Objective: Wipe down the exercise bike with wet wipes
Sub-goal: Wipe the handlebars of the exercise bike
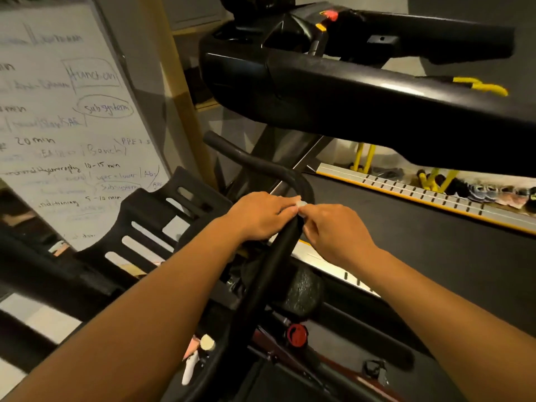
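Observation:
The exercise bike's black curved handlebar runs up the middle of the view and bends left at its far end. My left hand lies over the bar from the left. My right hand meets it from the right. Between the fingertips of both hands shows a small white wet wipe, pressed against the bar; most of it is hidden under the fingers. A black slotted tablet holder sits left of the bar. Below are a red knob and the bike frame.
A black treadmill console and handrail loom above and right; its belt with a yellow-edged side rail lies to the right. A whiteboard with handwriting stands at left. Shoes lie on the floor far right.

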A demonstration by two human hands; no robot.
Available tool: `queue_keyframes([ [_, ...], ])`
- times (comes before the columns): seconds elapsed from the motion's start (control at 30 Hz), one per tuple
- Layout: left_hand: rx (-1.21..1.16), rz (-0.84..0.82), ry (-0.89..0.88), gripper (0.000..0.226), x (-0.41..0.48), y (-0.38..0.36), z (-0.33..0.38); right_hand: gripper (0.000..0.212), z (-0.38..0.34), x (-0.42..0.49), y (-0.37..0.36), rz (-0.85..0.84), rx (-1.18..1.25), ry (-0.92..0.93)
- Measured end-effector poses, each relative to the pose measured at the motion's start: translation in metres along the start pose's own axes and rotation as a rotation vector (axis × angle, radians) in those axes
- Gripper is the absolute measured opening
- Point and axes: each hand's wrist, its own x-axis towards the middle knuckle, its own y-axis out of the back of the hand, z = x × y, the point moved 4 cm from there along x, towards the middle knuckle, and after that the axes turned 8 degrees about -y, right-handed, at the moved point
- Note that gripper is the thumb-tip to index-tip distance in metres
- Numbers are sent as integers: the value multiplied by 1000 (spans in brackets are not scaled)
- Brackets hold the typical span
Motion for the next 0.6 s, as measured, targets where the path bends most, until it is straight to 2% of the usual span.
queue_keyframes([
  [0.27,20,2,-51,51,-54,-10,12,34,-43,-42,2,13,72,-58],
  [0.4,-4,-7,-72,51,-100,-11,17,28,-66,-61,3,35,49,-112],
  [0.6,-70,122,44,50,-180,-15,-26,31,-121,-112,-7,35,61,-105],
])
